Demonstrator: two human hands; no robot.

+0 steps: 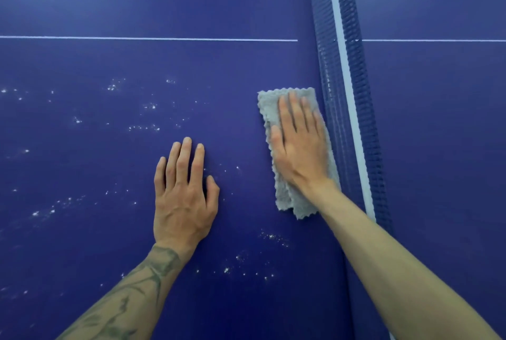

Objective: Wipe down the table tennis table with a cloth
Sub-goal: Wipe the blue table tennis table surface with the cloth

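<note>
The blue table tennis table fills the view. A folded grey cloth lies flat on it just left of the net. My right hand presses flat on top of the cloth, fingers together and pointing away from me. My left hand rests palm down on the bare table surface, about a hand's width left of the cloth, holding nothing. White specks of dust are scattered over the surface left of and in front of both hands.
The blue net with its white top band runs from top to bottom, right of the cloth. A thin white centre line crosses the table beyond the hands. The other table half lies right of the net.
</note>
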